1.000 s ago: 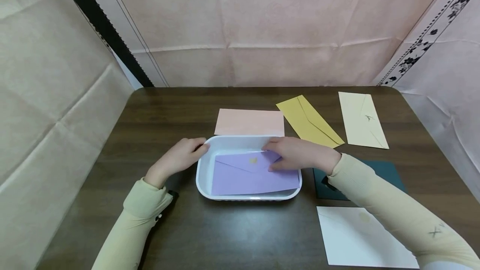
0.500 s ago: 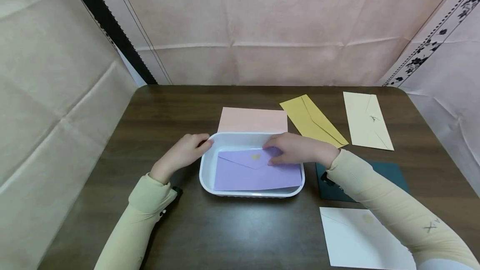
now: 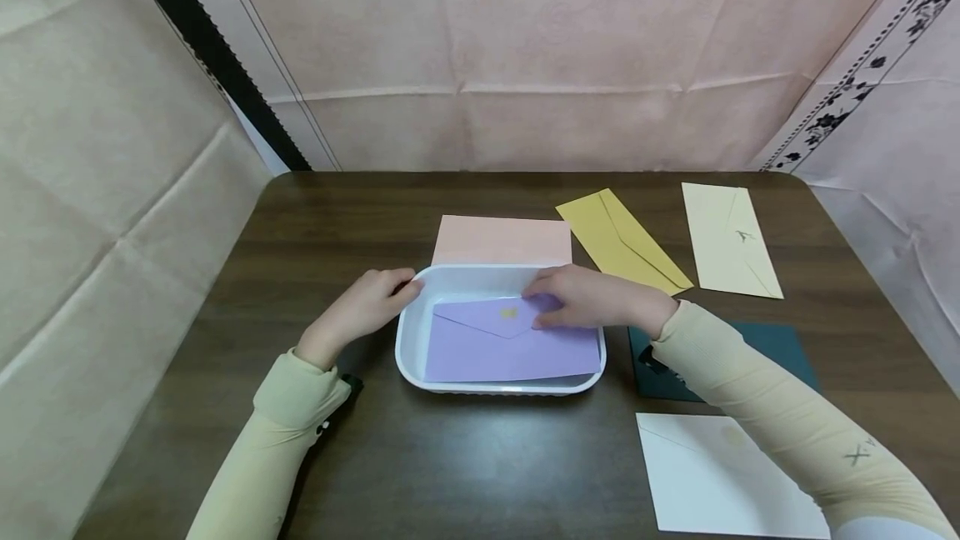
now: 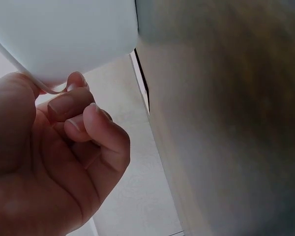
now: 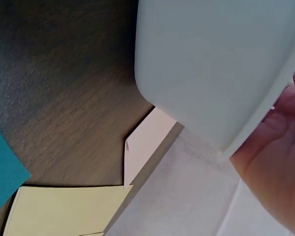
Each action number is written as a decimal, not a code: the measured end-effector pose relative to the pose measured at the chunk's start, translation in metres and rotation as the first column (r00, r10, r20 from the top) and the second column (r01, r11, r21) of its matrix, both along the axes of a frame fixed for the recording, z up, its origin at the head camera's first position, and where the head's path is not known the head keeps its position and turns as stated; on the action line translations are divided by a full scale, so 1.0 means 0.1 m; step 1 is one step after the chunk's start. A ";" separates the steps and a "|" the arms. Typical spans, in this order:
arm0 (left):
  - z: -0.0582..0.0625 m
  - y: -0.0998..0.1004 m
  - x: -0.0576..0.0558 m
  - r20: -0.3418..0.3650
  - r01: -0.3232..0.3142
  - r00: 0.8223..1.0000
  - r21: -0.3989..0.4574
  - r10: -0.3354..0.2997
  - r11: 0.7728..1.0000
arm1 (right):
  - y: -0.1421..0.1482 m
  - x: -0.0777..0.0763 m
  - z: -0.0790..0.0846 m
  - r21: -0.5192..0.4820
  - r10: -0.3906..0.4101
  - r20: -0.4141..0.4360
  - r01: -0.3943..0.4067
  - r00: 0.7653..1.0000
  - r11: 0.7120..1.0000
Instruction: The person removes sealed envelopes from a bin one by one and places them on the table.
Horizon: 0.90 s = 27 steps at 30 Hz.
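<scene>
A white tray (image 3: 408,348) sits near the middle of the table, with a purple envelope (image 3: 480,357) lying in it, its yellow seal and flap facing up. At the tray's back left corner, my left hand (image 3: 360,311) pinches the rim between thumb and fingers. The left wrist view shows the same hand (image 4: 64,142) gripping the rim (image 4: 51,89), its other fingers curled below. My right hand (image 3: 592,300) reaches over the tray's right side and pinches the envelope near its far edge. In the right wrist view, the tray's outer wall (image 5: 211,59) hides that hand's fingertips.
A pink envelope (image 3: 502,238) lies just behind the tray. A yellow envelope (image 3: 622,242) and a cream one (image 3: 727,236) lie at the back right. A dark teal envelope (image 3: 780,348) is partly under the right sleeve, with a white envelope (image 3: 697,473) nearer the front.
The head view has shifted a little, and the tray sits very slightly higher in it. Both hands keep the same hold on the tray rim and the purple envelope.
</scene>
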State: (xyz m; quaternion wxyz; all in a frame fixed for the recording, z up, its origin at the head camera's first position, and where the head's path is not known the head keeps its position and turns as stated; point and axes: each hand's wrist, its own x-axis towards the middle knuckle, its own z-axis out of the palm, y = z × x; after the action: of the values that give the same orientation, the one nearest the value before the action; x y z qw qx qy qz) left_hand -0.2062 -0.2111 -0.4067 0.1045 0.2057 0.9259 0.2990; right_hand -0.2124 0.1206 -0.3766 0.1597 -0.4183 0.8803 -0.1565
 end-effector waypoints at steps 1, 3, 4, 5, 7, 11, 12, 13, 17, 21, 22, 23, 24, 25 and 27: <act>0.00 0.00 0.00 0.001 -0.001 1.000 -0.001 0.001 1.000 | 0.00 0.00 0.00 -0.007 -0.002 -0.003 0.002 1.000 1.000; 0.00 0.00 0.00 0.002 -0.001 1.000 -0.001 0.001 1.000 | 0.02 0.00 -0.01 -0.022 -0.007 -0.006 0.007 1.000 1.000; 0.00 0.00 0.00 0.002 0.000 1.000 -0.001 0.000 1.000 | 0.02 0.00 -0.01 -0.029 -0.010 -0.010 0.009 1.000 1.000; 0.00 0.00 0.00 0.003 0.001 1.000 -0.001 -0.001 1.000 | 0.02 -0.01 -0.01 -0.040 -0.012 -0.014 0.011 1.000 0.999; -0.01 0.00 0.00 0.001 0.002 1.000 -0.001 -0.002 1.000 | 0.03 -0.01 -0.01 -0.066 -0.011 -0.027 0.010 1.000 0.998; -0.01 0.00 -0.01 -0.003 0.004 1.000 -0.001 -0.004 1.000 | 0.03 -0.02 -0.03 -0.112 -0.009 -0.062 0.002 0.998 0.994; -0.01 0.00 0.00 -0.004 0.004 1.000 -0.003 -0.004 1.000 | 0.04 -0.02 -0.03 -0.117 -0.009 -0.069 0.001 0.998 0.993; -0.01 0.00 0.00 -0.005 0.004 1.000 -0.003 -0.004 1.000 | 0.04 -0.02 -0.04 -0.119 -0.011 -0.074 0.002 0.997 0.993; -0.01 0.00 0.00 -0.002 0.005 1.000 0.002 -0.005 1.000 | 0.04 -0.02 -0.05 -0.122 -0.021 -0.078 0.012 0.997 0.992; -0.01 0.00 0.00 -0.007 0.004 1.000 0.000 -0.004 1.000 | 0.03 -0.03 -0.03 -0.144 -0.025 -0.079 0.014 0.997 0.990; -0.02 0.00 0.00 -0.010 0.004 1.000 -0.003 -0.004 1.000 | 0.03 -0.03 -0.02 -0.149 -0.025 -0.080 0.013 0.996 0.989; -0.02 0.00 0.00 -0.012 0.004 1.000 -0.005 -0.004 1.000 | 0.03 -0.03 -0.02 -0.152 -0.027 -0.080 0.014 0.996 0.988; -0.02 0.00 0.00 -0.012 0.003 1.000 -0.008 -0.003 1.000 | 0.03 -0.03 -0.01 -0.154 -0.031 -0.075 0.019 0.997 0.988; -0.02 0.00 0.00 -0.010 0.003 1.000 -0.008 -0.003 1.000 | 0.03 -0.02 -0.01 -0.150 -0.038 -0.073 0.026 0.997 0.988; -0.02 0.00 0.00 0.000 0.002 1.000 -0.004 -0.002 1.000 | 0.03 -0.02 -0.01 -0.147 -0.054 -0.067 0.044 0.996 0.988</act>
State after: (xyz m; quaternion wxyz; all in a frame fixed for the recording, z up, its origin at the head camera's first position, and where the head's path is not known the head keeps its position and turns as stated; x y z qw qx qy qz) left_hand -0.2064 -0.2113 -0.4085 0.1051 0.2066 0.9264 0.2968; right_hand -0.2143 0.1234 -0.3775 0.0935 -0.4124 0.8817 -0.2094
